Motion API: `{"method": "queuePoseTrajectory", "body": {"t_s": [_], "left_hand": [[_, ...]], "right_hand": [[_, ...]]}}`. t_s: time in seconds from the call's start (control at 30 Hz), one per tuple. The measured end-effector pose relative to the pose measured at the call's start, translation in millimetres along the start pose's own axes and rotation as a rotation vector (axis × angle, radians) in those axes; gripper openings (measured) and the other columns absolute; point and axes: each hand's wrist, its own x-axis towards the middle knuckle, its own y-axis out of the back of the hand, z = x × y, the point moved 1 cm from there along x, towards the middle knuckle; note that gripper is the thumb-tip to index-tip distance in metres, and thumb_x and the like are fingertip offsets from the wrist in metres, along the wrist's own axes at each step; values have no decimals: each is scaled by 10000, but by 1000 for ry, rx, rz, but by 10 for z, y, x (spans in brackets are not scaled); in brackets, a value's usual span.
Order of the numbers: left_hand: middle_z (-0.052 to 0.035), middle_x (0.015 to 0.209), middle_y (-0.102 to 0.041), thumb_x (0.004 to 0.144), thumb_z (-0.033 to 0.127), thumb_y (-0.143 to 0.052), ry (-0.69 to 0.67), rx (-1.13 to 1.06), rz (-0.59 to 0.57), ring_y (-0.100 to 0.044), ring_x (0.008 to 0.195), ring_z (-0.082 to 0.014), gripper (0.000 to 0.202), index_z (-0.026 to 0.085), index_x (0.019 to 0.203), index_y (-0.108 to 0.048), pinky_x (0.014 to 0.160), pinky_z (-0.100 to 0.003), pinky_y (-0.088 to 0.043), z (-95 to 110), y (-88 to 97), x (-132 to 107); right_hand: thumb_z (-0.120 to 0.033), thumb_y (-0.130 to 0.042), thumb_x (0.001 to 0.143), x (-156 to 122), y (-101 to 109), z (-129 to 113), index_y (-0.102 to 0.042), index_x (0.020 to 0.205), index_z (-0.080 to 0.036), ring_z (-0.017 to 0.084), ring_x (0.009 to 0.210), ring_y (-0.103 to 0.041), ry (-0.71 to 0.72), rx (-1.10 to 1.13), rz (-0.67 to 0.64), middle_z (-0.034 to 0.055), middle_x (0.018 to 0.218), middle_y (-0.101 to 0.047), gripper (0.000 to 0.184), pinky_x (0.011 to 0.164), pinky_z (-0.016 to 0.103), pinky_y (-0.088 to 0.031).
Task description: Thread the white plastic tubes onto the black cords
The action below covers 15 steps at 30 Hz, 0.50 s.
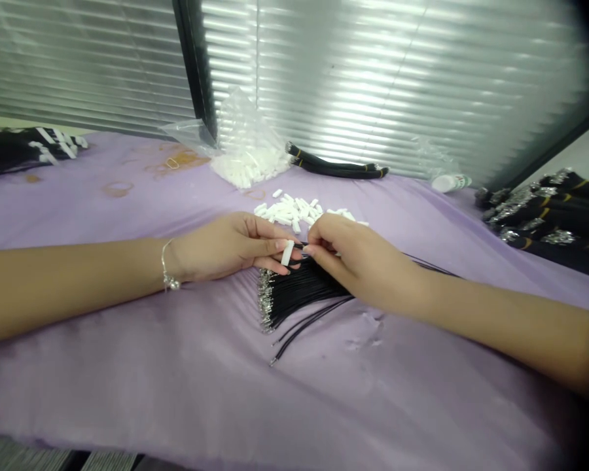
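Observation:
Between the thumb and fingers of my left hand point(248, 245) is a small white plastic connector housing point(287, 252), tilted a little. My right hand point(353, 252) pinches a thin black wire point(298, 246) close beside the housing. Whether the wire's end sits inside the housing I cannot tell. Under both hands a fanned bundle of black wires point(304, 291) lies on the cloth, its silvery metal terminals point(265, 301) at the left. A few wires point(304, 330) lie apart in front of the bundle. Just behind my fingers is a loose pile of white housings point(292, 209).
A purple cloth point(186, 379) covers the table. Behind the pile stands a clear bag of white pieces point(250, 157), next to tied black wire bundles point(338, 167). More bundles point(550, 209) are stacked at right. Wires with white housings point(34, 147) lie far left. A white container point(450, 182) lies at the back.

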Motion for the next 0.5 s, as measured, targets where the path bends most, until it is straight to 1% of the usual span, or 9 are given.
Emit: {"method": "queuePoseTrajectory", "body": {"t_s": [0.1,0.2,0.3,0.4,0.5], "left_hand": [[-27,940,-661,801,218,-567,0,45,6,-610,879,-121,163,172,905,-684,840,-229,-506,-22,4,-4],[-16,948,-663,802,233,-562,-4,85,1,-609,896,-128,178,193,928,-682,847,-236,-505,-26,1,-5],[-8,947,-663,806,249,-553,-23,164,4,-611,900,-133,196,210,953,-678,830,-231,-512,-6,-16,-12],[3,922,-668,799,248,-560,-38,244,15,-617,864,-119,193,222,948,-680,797,-212,-521,23,-39,-25],[4,907,-669,793,253,-568,-38,264,24,-617,843,-112,191,220,943,-681,780,-202,-522,33,-45,-30]], "right_hand": [[-227,-337,896,-41,-86,-37,-443,793,-147,108,708,-418,35,27,11,20,773,-474,168,638,240,-342],[-228,-293,910,-61,-149,-46,-419,792,-149,115,714,-407,40,46,25,30,787,-456,190,652,249,-343],[-213,-286,909,-59,-171,-37,-410,792,-150,119,725,-402,36,60,25,34,791,-446,182,660,253,-344],[-214,-288,908,-51,-171,-31,-412,788,-151,118,716,-402,28,89,19,32,778,-440,184,660,254,-346],[-207,-298,902,-44,-173,-29,-415,781,-153,118,714,-409,32,107,17,27,767,-442,177,661,255,-350]]}}
